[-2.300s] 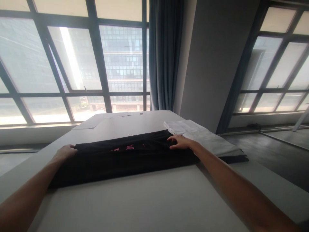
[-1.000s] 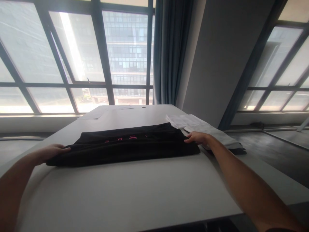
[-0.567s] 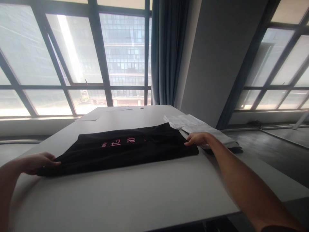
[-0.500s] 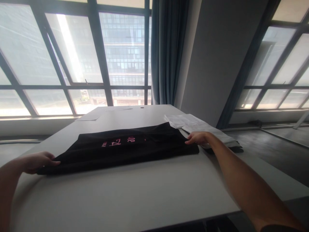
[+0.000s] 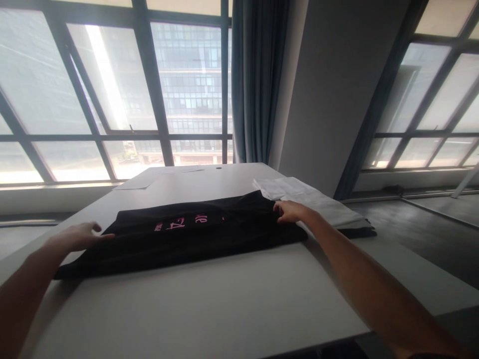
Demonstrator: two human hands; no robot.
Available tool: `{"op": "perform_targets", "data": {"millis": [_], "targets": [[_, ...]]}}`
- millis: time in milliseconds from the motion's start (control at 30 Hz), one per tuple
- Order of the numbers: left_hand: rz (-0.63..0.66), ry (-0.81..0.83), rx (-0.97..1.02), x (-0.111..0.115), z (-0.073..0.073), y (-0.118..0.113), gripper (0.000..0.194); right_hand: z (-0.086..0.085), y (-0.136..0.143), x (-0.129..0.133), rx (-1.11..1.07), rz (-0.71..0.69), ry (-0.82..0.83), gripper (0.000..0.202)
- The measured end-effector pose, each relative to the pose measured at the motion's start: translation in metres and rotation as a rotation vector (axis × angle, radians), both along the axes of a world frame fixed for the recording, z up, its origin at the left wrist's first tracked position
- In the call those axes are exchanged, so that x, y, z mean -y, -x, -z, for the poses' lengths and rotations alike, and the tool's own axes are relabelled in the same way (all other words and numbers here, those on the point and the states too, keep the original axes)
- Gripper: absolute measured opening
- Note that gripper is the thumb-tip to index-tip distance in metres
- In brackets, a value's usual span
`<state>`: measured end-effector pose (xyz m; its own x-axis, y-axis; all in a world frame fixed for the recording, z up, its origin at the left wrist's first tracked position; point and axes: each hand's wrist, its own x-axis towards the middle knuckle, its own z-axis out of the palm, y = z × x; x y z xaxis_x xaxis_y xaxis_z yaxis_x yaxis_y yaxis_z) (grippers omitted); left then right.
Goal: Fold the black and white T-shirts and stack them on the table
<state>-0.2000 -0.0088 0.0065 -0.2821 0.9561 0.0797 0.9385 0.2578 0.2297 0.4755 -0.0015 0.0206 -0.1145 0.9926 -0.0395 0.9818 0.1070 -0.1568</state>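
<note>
The black cloth (image 5: 187, 247) lies lengthwise between the left hand (image 5: 75, 237), spread open, and the right hand (image 5: 292, 211), whose curled grip I cannot tell.

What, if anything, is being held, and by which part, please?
A hold cannot be told: the right hand touches the black cloth near its right end, and the left hand, open, is at its left end.

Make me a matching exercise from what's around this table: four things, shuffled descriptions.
1. black cloth
2. curtain
3. white cloth
4. paper sheet

A. on the far left part of the table
B. blue-grey, beside the window
C. bears pink print
D. on the table's right side

Pairs: 1-C, 2-B, 3-D, 4-A
</note>
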Motion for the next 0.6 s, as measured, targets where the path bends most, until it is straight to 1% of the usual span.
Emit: {"op": "perform_targets", "data": {"millis": [33,67,100,167,233,267,333,433,500,600], "targets": [[0.087,0.070,-0.027,-0.005,0.000,-0.016,0.066,0.000,0.006,0.000,-0.018,-0.056,-0.037,0.051],[0.178,0.084,-0.072,-0.010,0.001,-0.033,0.063,0.001,0.011,0.000,-0.051,-0.107,-0.049,0.054],[0.230,0.076,-0.127,-0.014,0.003,-0.048,0.059,0.002,0.015,0.000,-0.093,-0.154,-0.046,0.057],[0.269,0.066,-0.235,-0.022,0.008,-0.073,0.053,0.006,0.021,-0.002,-0.179,-0.226,-0.028,0.058],[0.274,0.062,-0.311,-0.029,0.012,-0.087,0.049,0.012,0.024,-0.003,-0.228,-0.256,-0.039,0.054],[0.282,0.056,-0.332,-0.032,0.014,-0.089,0.047,0.015,0.025,-0.004,-0.230,-0.259,-0.062,0.051],[0.329,0.030,-0.343,-0.038,0.016,-0.086,0.041,0.021,0.026,-0.006,-0.208,-0.253,-0.114,0.045],[0.403,-0.018,-0.327,-0.044,0.020,-0.071,0.031,0.028,0.025,-0.010,-0.158,-0.212,-0.211,0.036],[0.401,-0.040,-0.314,-0.046,0.024,-0.059,0.030,0.028,0.025,-0.012,-0.176,-0.194,-0.298,0.029],[0.370,-0.070,-0.298,-0.047,0.027,-0.047,0.036,0.021,0.024,-0.014,-0.270,-0.217,-0.441,0.021]]}}
